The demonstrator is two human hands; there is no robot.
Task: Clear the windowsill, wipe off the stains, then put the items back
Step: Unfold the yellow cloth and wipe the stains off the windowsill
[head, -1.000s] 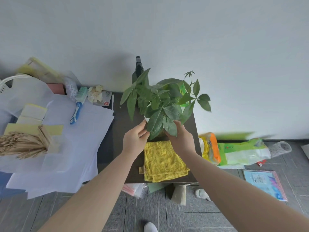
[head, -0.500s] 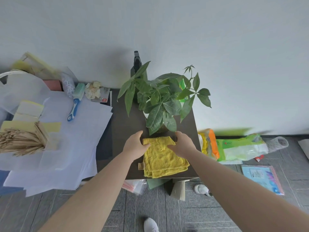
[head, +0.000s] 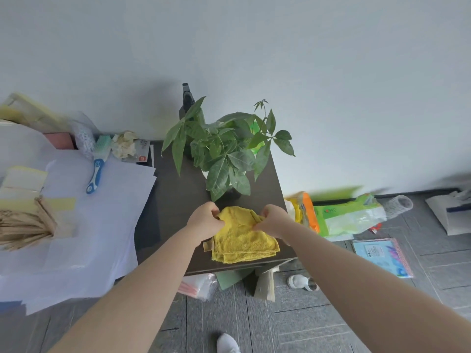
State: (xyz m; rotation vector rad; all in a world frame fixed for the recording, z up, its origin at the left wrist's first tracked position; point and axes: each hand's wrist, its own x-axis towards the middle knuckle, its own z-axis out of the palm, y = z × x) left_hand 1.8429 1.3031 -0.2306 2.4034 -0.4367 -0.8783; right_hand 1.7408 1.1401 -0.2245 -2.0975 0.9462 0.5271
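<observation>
On the near half of the dark, smooth tabletop (head: 175,200) lies a folded yellow cloth (head: 242,240), thick and nubbly like microfibre, its stacked layers showing at the front edge, which sits close to the table's near rim. The left hand (head: 204,220) pinches the cloth's far left corner with curled fingers, and the right hand (head: 274,220) grips the far right corner the same way, so the fabric bunches up between them. Just behind the cloth stands a potted plant (head: 224,154) with broad, glossy, hand-shaped leaves that overhang the table's far half; the pot itself is mostly hidden under the foliage. A dark spray bottle (head: 187,98) rises behind it against the pale wall.

Bare table surface stays open to the left of the plant and cloth. Left of the table, white paper sheets (head: 96,225) cover a lower surface, with a blue-and-white brush (head: 98,169) lying on them and a bundle of tan sticks (head: 23,225) farther left. To the right, on grey floor tiles (head: 318,327), lies a green and orange plastic pack (head: 339,217); its print is too blurred to read.
</observation>
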